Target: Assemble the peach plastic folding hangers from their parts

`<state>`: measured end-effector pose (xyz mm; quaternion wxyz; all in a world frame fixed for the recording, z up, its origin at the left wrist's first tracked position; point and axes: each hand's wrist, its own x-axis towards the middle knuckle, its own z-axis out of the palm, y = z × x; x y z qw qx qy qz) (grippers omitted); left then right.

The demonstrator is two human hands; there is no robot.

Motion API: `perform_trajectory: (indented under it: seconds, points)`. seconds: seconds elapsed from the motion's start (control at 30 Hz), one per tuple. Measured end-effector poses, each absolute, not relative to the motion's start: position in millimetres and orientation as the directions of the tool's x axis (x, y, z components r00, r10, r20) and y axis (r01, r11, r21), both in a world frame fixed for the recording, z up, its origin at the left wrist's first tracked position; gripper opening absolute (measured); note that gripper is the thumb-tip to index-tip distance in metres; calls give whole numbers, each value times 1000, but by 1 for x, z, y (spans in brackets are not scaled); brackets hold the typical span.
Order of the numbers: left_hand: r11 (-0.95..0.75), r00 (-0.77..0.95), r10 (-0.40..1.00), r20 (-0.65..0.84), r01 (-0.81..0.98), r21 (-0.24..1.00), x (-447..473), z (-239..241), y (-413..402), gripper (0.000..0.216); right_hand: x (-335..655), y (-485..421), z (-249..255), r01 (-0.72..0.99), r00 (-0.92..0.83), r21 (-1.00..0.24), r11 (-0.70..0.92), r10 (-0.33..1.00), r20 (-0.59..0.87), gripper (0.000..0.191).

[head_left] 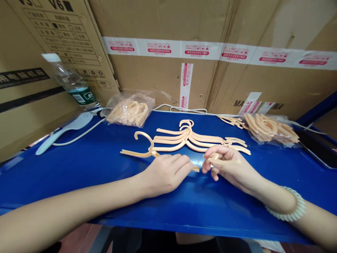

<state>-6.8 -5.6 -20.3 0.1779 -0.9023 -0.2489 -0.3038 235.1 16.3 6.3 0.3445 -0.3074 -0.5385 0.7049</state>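
Observation:
My left hand (pixel 168 172) is closed around one arm of a beige plastic hanger (pixel 135 154). Its hook curls up to the left, and the tip of the gripped arm pokes out past my fingers. To the right, my right hand (pixel 229 163) pinches a small beige plastic piece (pixel 214 157) between thumb and fingers, apart from that tip. The piece is partly covered, so its full shape is hidden. Just behind both hands, several beige hangers (pixel 171 140) lie overlapped with their hooks together, and loose beige strips (pixel 234 142) rest by their right end.
Clear bags of beige parts lie at back left (pixel 129 110) and back right (pixel 271 130). A hairbrush (pixel 68 130), a water bottle (pixel 76 88) and a white cable (pixel 79 138) are at left. A dark phone (pixel 319 149) lies far right. Cardboard boxes (pixel 163 21) wall the blue table (pixel 118 207).

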Motion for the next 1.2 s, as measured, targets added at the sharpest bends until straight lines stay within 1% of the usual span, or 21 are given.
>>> perform_trajectory:
  seconds: [0.03,0.1,0.17,0.27,0.37,0.5,0.63,0.7,0.9,0.97,1.07,1.2]
  points:
    - [-811,698,340,631,557,-180,-7,-20,-5,30,232,15,2,-138,-536,-980,-143,843,-47,21]
    - [-807,709,343,616,558,-193,-7,-21,-4,30,229,13,-4,-117,-486,-990,-79,874,-12,22]
    - [-803,714,351,606,562,-197,-8,-21,-4,30,227,12,-7,-106,-450,-992,-62,893,-7,25]
    - [-804,711,349,611,562,-195,-8,-22,-4,29,226,12,-6,-79,-430,-990,-118,900,-73,33]
    - [-810,706,332,625,553,-195,-8,-24,-5,26,226,12,-4,-45,-463,-986,-160,878,-121,38]
    - [-806,696,313,646,554,-208,-7,-23,-7,26,226,13,-4,-6,-532,-987,-159,836,-131,37]
    - [-795,698,287,656,556,-244,-5,-20,-9,30,227,12,-5,27,-508,-993,-119,854,-116,37]
    - [-788,703,266,659,552,-271,-4,-19,-11,30,227,11,-4,23,-505,-989,-145,852,-137,38]
    - [-770,724,219,655,540,-340,-3,-15,-14,25,223,6,-1,-24,-571,-959,-282,791,-219,40]
    - [-763,733,194,652,531,-370,-3,-15,-15,25,222,6,-2,-33,-570,-953,-302,789,-230,42]
    - [-761,742,170,649,517,-392,-3,-16,-16,24,220,4,-3,-26,-551,-958,-285,804,-225,46]
    - [-767,737,186,649,522,-373,-2,-17,-17,25,217,0,-2,11,-485,-978,-210,854,-189,48]
